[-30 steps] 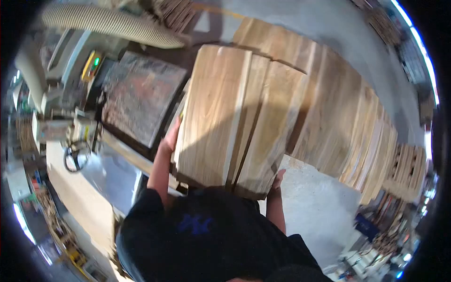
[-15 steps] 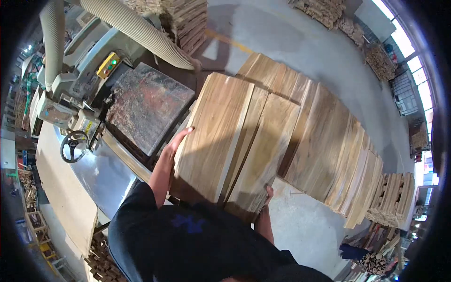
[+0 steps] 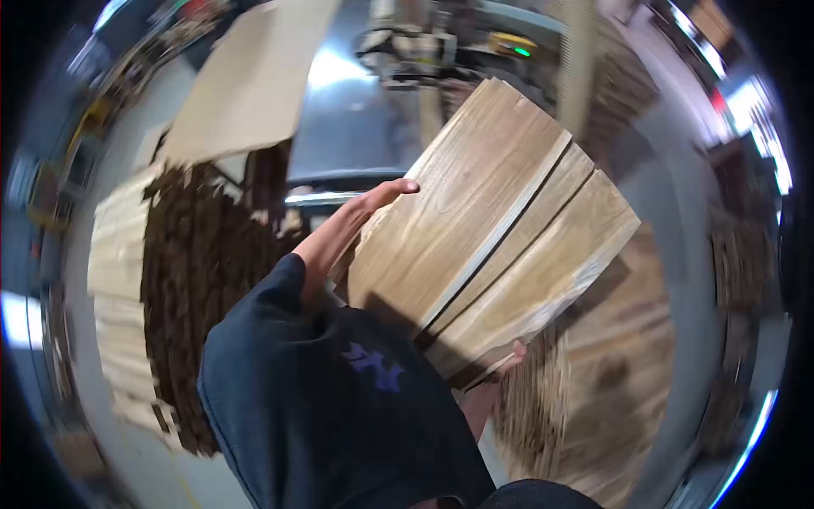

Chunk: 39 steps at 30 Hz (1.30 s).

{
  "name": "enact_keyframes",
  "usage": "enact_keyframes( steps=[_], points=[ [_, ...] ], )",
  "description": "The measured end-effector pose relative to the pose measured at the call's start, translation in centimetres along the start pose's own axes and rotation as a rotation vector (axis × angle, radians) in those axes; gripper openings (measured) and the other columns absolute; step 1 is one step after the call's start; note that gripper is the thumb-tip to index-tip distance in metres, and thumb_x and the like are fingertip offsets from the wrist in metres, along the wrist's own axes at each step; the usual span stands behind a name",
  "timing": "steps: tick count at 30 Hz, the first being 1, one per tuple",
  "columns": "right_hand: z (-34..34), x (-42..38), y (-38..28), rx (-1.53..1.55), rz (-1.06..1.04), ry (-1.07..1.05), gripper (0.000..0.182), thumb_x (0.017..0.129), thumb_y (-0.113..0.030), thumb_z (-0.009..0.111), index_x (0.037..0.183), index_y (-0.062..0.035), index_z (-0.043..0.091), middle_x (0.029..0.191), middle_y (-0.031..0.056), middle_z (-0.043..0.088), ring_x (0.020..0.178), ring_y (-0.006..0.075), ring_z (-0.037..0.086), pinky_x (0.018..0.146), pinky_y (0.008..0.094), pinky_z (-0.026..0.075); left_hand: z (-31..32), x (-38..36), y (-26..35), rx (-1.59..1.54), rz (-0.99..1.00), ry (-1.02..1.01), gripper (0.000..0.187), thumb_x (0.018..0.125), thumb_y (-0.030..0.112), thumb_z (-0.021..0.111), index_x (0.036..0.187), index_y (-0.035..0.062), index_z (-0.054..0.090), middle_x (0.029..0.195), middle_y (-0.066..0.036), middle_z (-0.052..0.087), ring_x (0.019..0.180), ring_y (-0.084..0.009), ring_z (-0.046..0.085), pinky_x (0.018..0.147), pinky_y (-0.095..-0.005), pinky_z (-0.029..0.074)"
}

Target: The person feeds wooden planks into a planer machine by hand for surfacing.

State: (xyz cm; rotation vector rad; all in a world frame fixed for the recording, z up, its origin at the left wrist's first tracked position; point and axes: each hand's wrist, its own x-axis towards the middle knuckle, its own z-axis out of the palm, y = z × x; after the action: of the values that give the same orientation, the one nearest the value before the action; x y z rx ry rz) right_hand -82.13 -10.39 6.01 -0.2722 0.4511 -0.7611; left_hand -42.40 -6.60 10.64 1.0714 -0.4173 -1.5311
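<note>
A stack of wooden boards (image 3: 462,191) is held in front of my body, lying side by side with dark gaps between them. My left hand (image 3: 386,195) grips the stack's left edge, its thumb on the top face and its other fingers hidden beneath. At the lower right edge, my right hand (image 3: 509,360) is closed round the boards, partly hidden by them. The rightmost board has a rough, pale edge. More boards show underneath at the stack's far end and near edge.
A shiny metal machine table (image 3: 348,127) stands ahead, beside a pale sheet (image 3: 246,85). A yellow control box (image 3: 513,44) and a ribbed hose (image 3: 577,76) are beyond. Board piles stand at left (image 3: 119,254) and right (image 3: 619,356). Motion blurs the surroundings.
My body and view have turned left, so the machine now lies ahead and a board pile shows at left. Both hands still hold the boards, which have turned with me.
</note>
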Motion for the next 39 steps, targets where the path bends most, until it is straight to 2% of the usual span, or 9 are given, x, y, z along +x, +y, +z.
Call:
enact_keyframes(
  steps=[6,18,25,28,29,31,33,35,39],
  points=[
    [9.4,8.0,5.8,-0.100,0.160,-0.261,0.085,0.061,-0.029,0.059,0.138,-0.0057,0.032,0.124,0.0188,0.049,0.109,0.0375,0.053,0.092,0.0486,0.048,-9.6,-11.5,-1.2,-0.058,0.381,0.281,0.071,0.076,0.044,0.064,0.131,0.0022,0.046,0.124,-0.014,0.055,0.108,-0.0254,0.056,0.095,-0.0410,0.043],
    [21.4,28.9,28.4,-0.248,0.690,-0.329,0.081,0.063,-0.026,0.059,0.137,-0.0016,0.035,0.127,0.0209,0.050,0.112,0.0384,0.053,0.094,0.0481,0.047,-30.4,-23.4,7.4,-0.326,0.183,0.693,0.066,0.073,0.040,0.061,0.129,0.0044,0.052,0.116,-0.014,0.063,0.099,-0.0274,0.063,0.091,-0.0403,0.046],
    [29.7,38.1,40.4,-0.519,0.876,-0.104,0.071,0.071,-0.027,0.059,0.135,-0.0016,0.040,0.124,0.0189,0.054,0.112,0.0349,0.053,0.098,0.0420,0.042,-48.3,-25.6,13.5,-0.333,0.116,0.777,0.066,0.075,0.045,0.060,0.127,0.0056,0.053,0.113,-0.014,0.064,0.096,-0.0266,0.064,0.090,-0.0395,0.047],
    [33.0,42.1,46.3,-0.677,0.515,-0.251,0.080,0.074,-0.022,0.070,0.140,0.0015,0.031,0.134,0.0214,0.043,0.122,0.0364,0.044,0.106,0.0411,0.032,-54.8,-25.9,19.4,0.242,-0.020,0.941,0.080,0.074,0.052,0.061,0.132,-0.0013,0.046,0.128,-0.018,0.054,0.110,-0.0267,0.058,0.095,-0.0390,0.044],
    [35.6,42.0,47.9,-0.786,0.286,-0.324,0.081,0.076,-0.020,0.071,0.140,0.0029,0.029,0.138,0.0226,0.039,0.127,0.0367,0.039,0.108,0.0409,0.028,-58.0,-25.3,20.7,0.697,-0.292,1.360,0.085,0.078,0.055,0.057,0.137,-0.0030,0.037,0.133,-0.022,0.048,0.116,-0.0283,0.053,0.096,-0.0390,0.043],
    [36.2,44.2,52.5,-1.582,-0.413,-0.382,0.082,0.077,-0.019,0.072,0.141,0.0029,0.026,0.146,0.0253,0.026,0.135,0.0378,0.026,0.112,0.0406,0.022,-57.1,-24.9,25.2,1.130,-0.170,1.573,0.089,0.079,0.066,0.051,0.143,0.0068,0.032,0.138,-0.027,0.039,0.127,-0.0361,0.040,0.100,-0.0474,0.037],
    [37.7,44.5,55.9,-1.790,-0.349,-0.573,0.083,0.080,-0.039,0.068,0.144,-0.0057,0.027,0.150,0.0265,0.013,0.140,0.0382,0.014,0.113,0.0515,0.012,-56.3,-19.8,26.7,1.066,-0.110,1.654,0.084,0.080,0.073,0.044,0.140,0.0137,0.039,0.141,-0.027,0.034,0.133,-0.0416,0.030,0.101,-0.0568,0.032],
    [38.7,42.9,57.5,-2.265,-0.129,-0.730,0.076,0.083,-0.047,0.062,0.144,-0.0131,0.031,0.152,0.0237,0.011,0.141,0.0382,0.009,0.111,0.0564,0.010,-54.4,-15.1,21.8,1.692,-0.042,1.861,0.066,0.086,0.060,0.046,0.132,0.0128,0.049,0.137,-0.023,0.040,0.130,-0.0397,0.033,0.101,-0.0539,0.032],
    [35.0,41.2,58.3,-2.125,-0.346,-0.669,0.062,0.089,-0.043,0.054,0.143,-0.0182,0.036,0.152,0.0193,0.015,0.141,0.0371,0.012,0.111,0.0563,0.013,-55.5,-13.7,21.8,1.483,0.277,1.787,0.045,0.088,0.041,0.053,0.121,0.0115,0.058,0.132,-0.020,0.046,0.127,-0.0396,0.037,0.101,-0.0513,0.033]
  ],
)
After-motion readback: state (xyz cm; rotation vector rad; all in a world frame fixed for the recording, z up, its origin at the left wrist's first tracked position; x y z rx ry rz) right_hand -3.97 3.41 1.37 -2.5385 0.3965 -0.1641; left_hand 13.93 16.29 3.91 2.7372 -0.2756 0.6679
